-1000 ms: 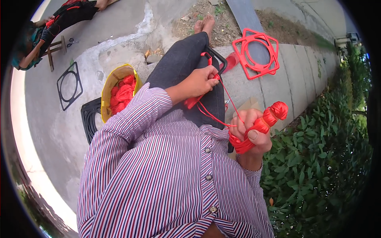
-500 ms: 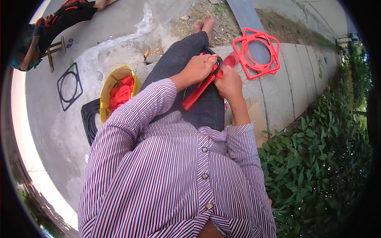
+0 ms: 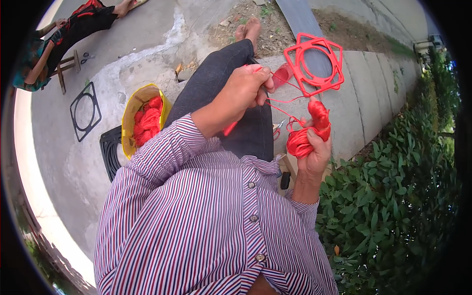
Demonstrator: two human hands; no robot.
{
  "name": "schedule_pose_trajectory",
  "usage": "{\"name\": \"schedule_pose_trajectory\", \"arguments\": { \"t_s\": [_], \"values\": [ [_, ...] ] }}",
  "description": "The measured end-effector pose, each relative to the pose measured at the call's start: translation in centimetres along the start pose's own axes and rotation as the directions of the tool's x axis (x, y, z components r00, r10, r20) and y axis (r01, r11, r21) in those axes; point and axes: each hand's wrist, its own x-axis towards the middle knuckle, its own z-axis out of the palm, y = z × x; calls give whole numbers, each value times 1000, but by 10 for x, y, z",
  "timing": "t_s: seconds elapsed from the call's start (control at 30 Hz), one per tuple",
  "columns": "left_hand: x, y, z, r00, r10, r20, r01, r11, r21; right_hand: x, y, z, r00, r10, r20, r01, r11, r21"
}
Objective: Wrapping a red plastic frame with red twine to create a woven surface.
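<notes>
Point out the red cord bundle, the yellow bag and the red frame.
red cord bundle (image 3: 306,135), head view, wound middle.
yellow bag (image 3: 129,105), head view, left rim.
red frame (image 3: 338,66), head view, right edge.

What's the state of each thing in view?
left hand: closed, pinching red cord over the knee
right hand: gripping cord bundle
cord bundle: wound, strand running to left hand
red frame: flat on the ledge
yellow bag: open, red cord inside
black frame: flat on the ground
</notes>
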Motion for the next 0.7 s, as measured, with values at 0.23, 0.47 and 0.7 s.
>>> {"name": "schedule_pose_trajectory", "arguments": {
  "t_s": [0.23, 0.47, 0.7],
  "values": [
    [20, -10, -34, 996, 60, -70, -42, 974, 225, -61, -66, -236, 947, -134, -293, 292, 743, 603],
    [18, -15, -34, 999, 17, -32, -7, 959, 282, -16, 34, -160, 898, 194, -395, 34, 865, 501],
    [28, -23, -40, 999, 33, 4, -32, 912, 409, 47, 103, -18, 928, 331, 171, -358, 919, 163]
  ]
}}
